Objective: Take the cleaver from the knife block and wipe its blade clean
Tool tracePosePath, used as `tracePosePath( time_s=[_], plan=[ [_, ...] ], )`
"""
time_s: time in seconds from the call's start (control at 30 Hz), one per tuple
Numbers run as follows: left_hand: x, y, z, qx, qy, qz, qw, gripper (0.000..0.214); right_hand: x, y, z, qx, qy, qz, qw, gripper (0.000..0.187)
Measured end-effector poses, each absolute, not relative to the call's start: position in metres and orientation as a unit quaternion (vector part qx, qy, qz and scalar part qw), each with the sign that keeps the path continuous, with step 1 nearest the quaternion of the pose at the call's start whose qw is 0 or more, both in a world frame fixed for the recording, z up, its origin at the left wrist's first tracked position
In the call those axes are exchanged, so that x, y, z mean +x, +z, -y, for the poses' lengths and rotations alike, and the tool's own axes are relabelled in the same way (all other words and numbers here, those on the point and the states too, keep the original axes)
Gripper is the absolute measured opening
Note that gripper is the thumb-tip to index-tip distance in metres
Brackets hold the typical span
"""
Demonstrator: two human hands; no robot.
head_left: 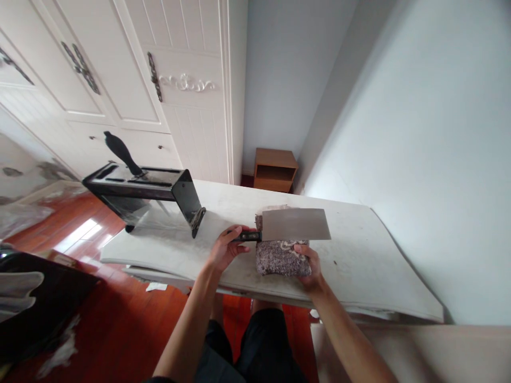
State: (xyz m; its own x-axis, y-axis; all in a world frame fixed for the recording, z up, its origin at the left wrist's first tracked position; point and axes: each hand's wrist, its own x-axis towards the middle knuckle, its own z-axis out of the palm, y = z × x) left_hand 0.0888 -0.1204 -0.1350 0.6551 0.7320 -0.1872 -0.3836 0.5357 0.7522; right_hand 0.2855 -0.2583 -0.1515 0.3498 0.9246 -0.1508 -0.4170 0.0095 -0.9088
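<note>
My left hand (pixel 229 248) grips the black handle of a cleaver (pixel 295 224), whose broad metal blade points right and lies flat-side up. Under and in front of the blade is a folded, speckled brown-grey cloth (pixel 279 259). My right hand (pixel 310 264) is closed on the cloth's right end, thumb on top and fingers mostly hidden beneath. Part of the cloth also shows behind the blade. At the left of the white board (pixel 351 250) stands a black metal knife block (pixel 154 183) with one black-handled knife (pixel 123 153) upright in it.
A white wardrobe (pixel 191 117) rises behind on the left. A small wooden nightstand (pixel 275 165) stands beyond the board's far edge, and a pale wall (pixel 431 159) bounds the right. A black case (pixel 43 303) with a grey-white glove sits at the lower left on the red floor.
</note>
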Motion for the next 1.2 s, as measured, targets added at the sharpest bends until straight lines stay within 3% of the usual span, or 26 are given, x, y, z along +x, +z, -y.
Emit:
tracePosePath(
  time_s=[0.17,0.4,0.87,1.2],
  plan=[
    [0.07,-0.136,0.108,0.514,0.239,-0.3,0.767,0.034,0.285,-0.154,0.259,-0.473,0.559,0.21,0.648,0.024],
    [0.068,-0.123,0.109,0.697,0.078,-0.23,0.675,0.028,0.285,-0.15,0.255,-0.484,0.547,0.219,0.647,0.023],
    [0.076,-0.143,0.131,0.72,0.23,-0.32,0.571,0.034,0.302,-0.159,0.253,-0.514,0.407,0.231,0.719,0.046],
    [0.072,-0.151,0.133,0.731,0.345,-0.392,0.44,0.031,0.306,-0.136,0.246,-0.485,0.291,0.14,0.813,0.04]
  ],
)
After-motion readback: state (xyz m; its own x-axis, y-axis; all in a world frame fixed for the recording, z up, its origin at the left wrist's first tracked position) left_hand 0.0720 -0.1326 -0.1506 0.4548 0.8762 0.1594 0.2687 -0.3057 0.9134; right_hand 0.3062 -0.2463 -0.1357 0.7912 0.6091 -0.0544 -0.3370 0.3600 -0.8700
